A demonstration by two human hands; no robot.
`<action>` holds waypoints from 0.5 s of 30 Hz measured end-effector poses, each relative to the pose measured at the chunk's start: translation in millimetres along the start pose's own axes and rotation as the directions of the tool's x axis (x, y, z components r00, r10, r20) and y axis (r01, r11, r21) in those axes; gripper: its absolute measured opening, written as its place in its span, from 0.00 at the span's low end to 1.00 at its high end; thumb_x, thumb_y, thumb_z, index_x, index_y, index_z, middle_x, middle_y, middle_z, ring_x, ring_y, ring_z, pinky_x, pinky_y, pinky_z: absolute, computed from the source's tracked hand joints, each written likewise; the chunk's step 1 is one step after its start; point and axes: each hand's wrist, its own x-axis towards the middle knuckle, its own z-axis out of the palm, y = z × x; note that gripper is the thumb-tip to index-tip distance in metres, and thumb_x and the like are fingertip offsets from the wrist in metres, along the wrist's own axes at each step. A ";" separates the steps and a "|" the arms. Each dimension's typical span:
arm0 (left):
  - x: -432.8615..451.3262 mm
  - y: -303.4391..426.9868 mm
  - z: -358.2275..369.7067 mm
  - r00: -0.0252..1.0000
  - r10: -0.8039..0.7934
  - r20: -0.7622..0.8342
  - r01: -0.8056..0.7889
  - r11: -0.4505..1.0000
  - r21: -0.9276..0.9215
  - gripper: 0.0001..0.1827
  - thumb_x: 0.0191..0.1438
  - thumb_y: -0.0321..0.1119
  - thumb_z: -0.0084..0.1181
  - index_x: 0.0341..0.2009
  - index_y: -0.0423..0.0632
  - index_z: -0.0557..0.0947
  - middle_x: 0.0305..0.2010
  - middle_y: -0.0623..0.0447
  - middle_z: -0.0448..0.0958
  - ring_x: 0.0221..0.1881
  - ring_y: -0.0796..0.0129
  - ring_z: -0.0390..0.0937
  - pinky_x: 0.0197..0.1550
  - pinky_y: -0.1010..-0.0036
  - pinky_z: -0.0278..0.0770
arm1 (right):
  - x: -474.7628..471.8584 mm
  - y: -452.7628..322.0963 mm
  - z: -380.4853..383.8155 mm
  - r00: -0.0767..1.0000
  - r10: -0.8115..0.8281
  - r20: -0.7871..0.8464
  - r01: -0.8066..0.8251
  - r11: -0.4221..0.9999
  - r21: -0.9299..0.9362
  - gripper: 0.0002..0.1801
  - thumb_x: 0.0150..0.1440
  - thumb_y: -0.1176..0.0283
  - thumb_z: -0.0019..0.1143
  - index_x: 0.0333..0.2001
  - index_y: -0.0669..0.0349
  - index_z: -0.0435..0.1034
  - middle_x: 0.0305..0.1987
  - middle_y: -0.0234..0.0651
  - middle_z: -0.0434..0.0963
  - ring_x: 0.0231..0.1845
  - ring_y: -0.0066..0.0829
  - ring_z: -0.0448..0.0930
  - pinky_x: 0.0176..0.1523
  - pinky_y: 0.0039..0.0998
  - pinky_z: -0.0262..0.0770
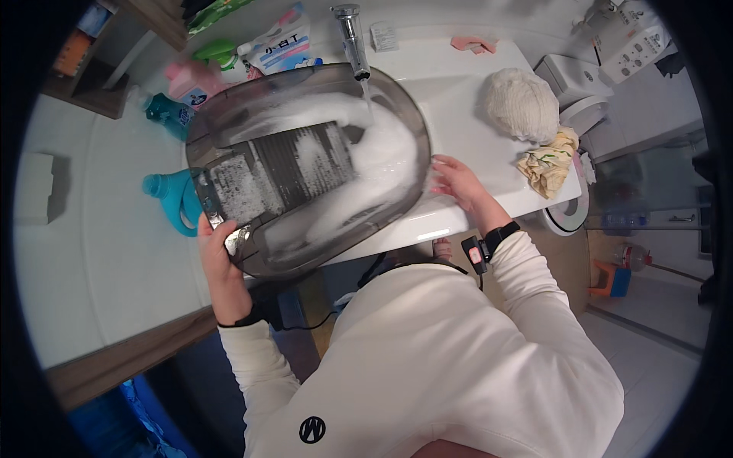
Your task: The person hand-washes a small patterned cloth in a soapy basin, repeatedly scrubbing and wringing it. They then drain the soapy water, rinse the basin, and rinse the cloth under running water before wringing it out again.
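Observation:
A translucent grey plastic basin with a ribbed washboard lies tilted across the washbasin in front of me. White suds fill much of it and cling to the ribs. Water runs into it from a chrome faucet. My left hand grips the basin's near left end, thumb over the rim beside a shiny patch. At the opposite end, my right hand is spread against or just beside the outer rim, with nothing visible between its fingers.
A white sink extends right of the basin. On its right edge lie a bunched cream cloth and a yellow patterned cloth. A pink cloth lies behind. Detergent bottles, including a blue one and a teal one, crowd the left.

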 end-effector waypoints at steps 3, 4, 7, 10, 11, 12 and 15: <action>-25.6 27.0 16.6 0.993 0.115 -0.025 -0.111 0.985 0.134 0.18 0.46 0.18 0.54 0.44 0.44 0.74 0.43 0.53 0.76 0.43 0.68 0.75 0.48 0.73 0.72 | 5.1 9.4 7.0 0.990 -0.087 0.107 0.099 0.989 -0.113 0.25 0.61 0.65 0.51 0.61 0.59 0.62 0.45 0.31 0.74 0.43 0.23 0.77 0.46 0.26 0.75; -33.6 36.5 22.3 0.990 0.135 -0.040 -0.124 0.972 0.201 0.17 0.46 0.18 0.55 0.43 0.44 0.74 0.42 0.54 0.76 0.42 0.69 0.74 0.48 0.74 0.72 | 5.4 11.6 7.5 0.991 -0.072 0.110 0.091 0.980 -0.177 0.23 0.61 0.67 0.51 0.59 0.59 0.64 0.45 0.32 0.74 0.44 0.24 0.78 0.46 0.25 0.75; -57.9 62.8 38.8 0.970 0.228 -0.083 -0.177 0.899 0.400 0.11 0.46 0.19 0.58 0.33 0.47 0.72 0.35 0.59 0.72 0.36 0.77 0.69 0.42 0.79 0.67 | 5.4 15.1 7.1 0.984 -0.132 0.118 0.158 0.955 -0.250 0.19 0.61 0.67 0.51 0.55 0.59 0.67 0.44 0.31 0.75 0.41 0.23 0.78 0.45 0.25 0.74; -75.5 76.4 55.5 0.940 0.321 -0.117 -0.198 0.791 0.579 0.13 0.44 0.20 0.61 0.27 0.48 0.70 0.30 0.61 0.69 0.33 0.80 0.64 0.39 0.83 0.63 | 8.2 17.8 4.8 0.981 -0.169 0.093 0.188 0.948 -0.259 0.16 0.60 0.68 0.51 0.51 0.60 0.70 0.43 0.31 0.75 0.40 0.23 0.78 0.43 0.24 0.74; -80.6 78.1 60.7 0.933 0.341 -0.111 -0.204 0.758 0.620 0.13 0.44 0.20 0.61 0.26 0.48 0.70 0.29 0.61 0.68 0.32 0.80 0.63 0.39 0.83 0.63 | 9.6 18.4 4.0 0.983 -0.160 0.091 0.179 0.947 -0.265 0.16 0.60 0.68 0.51 0.51 0.60 0.70 0.43 0.31 0.76 0.40 0.22 0.78 0.42 0.24 0.74; -86.1 79.5 64.9 0.921 0.372 -0.115 -0.207 0.718 0.664 0.13 0.44 0.20 0.61 0.26 0.48 0.70 0.29 0.62 0.68 0.32 0.80 0.63 0.38 0.83 0.63 | 10.9 19.3 2.8 0.981 -0.167 0.094 0.187 0.945 -0.270 0.15 0.60 0.68 0.51 0.50 0.60 0.70 0.42 0.31 0.76 0.39 0.22 0.78 0.42 0.24 0.74; -97.6 80.0 72.1 0.881 0.471 -0.052 -0.273 0.595 0.756 0.13 0.43 0.19 0.62 0.25 0.44 0.69 0.31 0.58 0.72 0.32 0.80 0.64 0.37 0.83 0.63 | 14.7 21.3 -2.1 0.977 -0.185 0.107 0.207 0.945 -0.254 0.14 0.60 0.69 0.51 0.48 0.60 0.71 0.42 0.31 0.77 0.39 0.22 0.78 0.42 0.24 0.73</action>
